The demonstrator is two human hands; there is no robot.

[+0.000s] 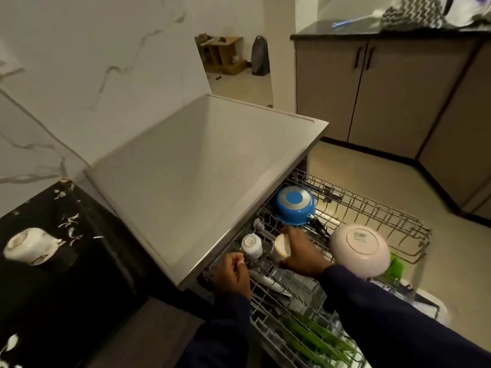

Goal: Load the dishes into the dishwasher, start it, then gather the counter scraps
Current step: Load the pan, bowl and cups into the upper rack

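Two hands over the rack [398,224]: right hand [303,256] grips a cream cup [282,247], left hand [233,274] curled, holding nothing

Hands: two, left hand [235,274] and right hand [301,254], both over the rack
Wire rack [377,208]: one, pulled out
White cups: three; one upturned cup [252,245] in the rack, one cup [283,247] at the right hand, one cup [28,247] lying on the dark counter [39,301] at left
Blue pot [295,204]: one, upside down, far in the rack
Pink bowl [360,249]: one, upside down, right
Green items [318,338]: near rack, number unclear
Cabinet doors [372,88]: two with handles, far right
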